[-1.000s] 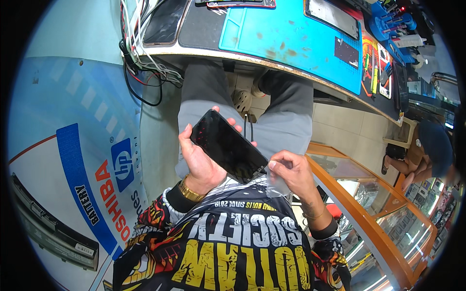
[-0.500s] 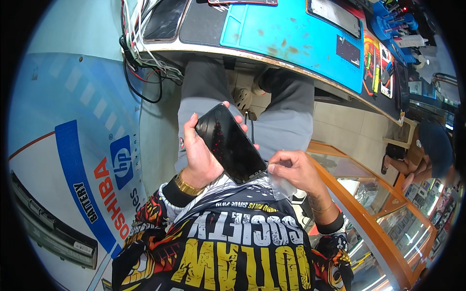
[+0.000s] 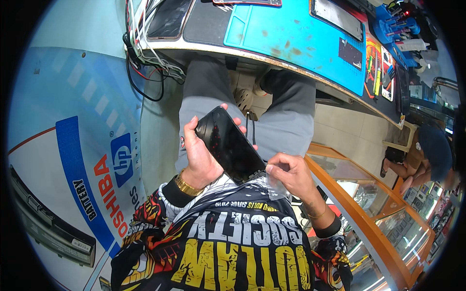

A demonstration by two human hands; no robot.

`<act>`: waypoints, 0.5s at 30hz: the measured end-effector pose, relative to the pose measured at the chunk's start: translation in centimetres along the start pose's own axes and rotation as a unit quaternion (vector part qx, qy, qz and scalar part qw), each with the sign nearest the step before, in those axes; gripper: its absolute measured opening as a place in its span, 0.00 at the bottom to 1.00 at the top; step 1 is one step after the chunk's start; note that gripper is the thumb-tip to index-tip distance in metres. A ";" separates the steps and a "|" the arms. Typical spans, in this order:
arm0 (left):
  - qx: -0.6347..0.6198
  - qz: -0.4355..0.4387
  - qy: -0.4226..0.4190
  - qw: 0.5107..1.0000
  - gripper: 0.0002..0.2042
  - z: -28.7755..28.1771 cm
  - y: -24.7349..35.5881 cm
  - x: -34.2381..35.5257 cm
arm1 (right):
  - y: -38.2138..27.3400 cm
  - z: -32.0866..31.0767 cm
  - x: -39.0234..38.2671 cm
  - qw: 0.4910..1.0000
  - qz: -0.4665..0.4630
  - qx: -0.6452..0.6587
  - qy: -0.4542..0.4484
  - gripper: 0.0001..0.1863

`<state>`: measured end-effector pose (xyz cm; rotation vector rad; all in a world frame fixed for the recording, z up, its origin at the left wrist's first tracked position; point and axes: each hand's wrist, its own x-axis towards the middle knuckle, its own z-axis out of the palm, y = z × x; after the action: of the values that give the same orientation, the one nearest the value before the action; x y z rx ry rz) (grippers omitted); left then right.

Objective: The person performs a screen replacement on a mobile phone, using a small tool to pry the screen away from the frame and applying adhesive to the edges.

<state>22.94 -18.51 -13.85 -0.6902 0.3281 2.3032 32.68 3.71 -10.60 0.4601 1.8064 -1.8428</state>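
A black smartphone (image 3: pixel 232 148) lies tilted in my left hand (image 3: pixel 200 162), above my lap. The thumb is along its left edge and the fingertips wrap round its right edge. Its screen is dark, with small reddish specks and curved streaks near the upper left. At the phone's lower right corner, my right hand (image 3: pixel 293 175) pinches a piece of clear plastic film (image 3: pixel 277 189) between thumb and forefinger. The film hangs below those fingers in front of my shirt. Whether it is attached to the phone, I cannot tell.
Ahead is a workbench with a blue repair mat (image 3: pixel 291 41), another phone (image 3: pixel 167 18) and a screen panel (image 3: pixel 337 18). Cables (image 3: pixel 150 60) dangle at its left end. A wood-framed glass display case (image 3: pixel 369 218) stands on my right; another person (image 3: pixel 427 155) sits beyond it.
My right hand has shifted slightly left and down, its pinch staying at the phone's corner. My left hand and the phone are nearly still.
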 end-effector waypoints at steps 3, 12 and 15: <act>0.000 -0.005 0.001 1.000 0.33 -0.1 0.0 -0.1 | 0.0 0.0 -0.2 1.000 -0.002 -0.010 0.001 0.08; 0.015 -0.021 0.000 1.000 0.33 -0.2 -0.2 -0.1 | -0.5 -0.3 -0.5 0.999 0.024 -0.028 -0.026 0.08; 0.021 -0.028 -0.013 0.999 0.32 -0.2 -0.2 0.0 | -0.6 -0.5 -0.5 0.999 0.029 -0.024 -0.039 0.08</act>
<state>23.07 -18.43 -14.00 -0.6398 0.3404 2.2430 32.70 4.23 -9.88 0.4127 1.7626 -1.7515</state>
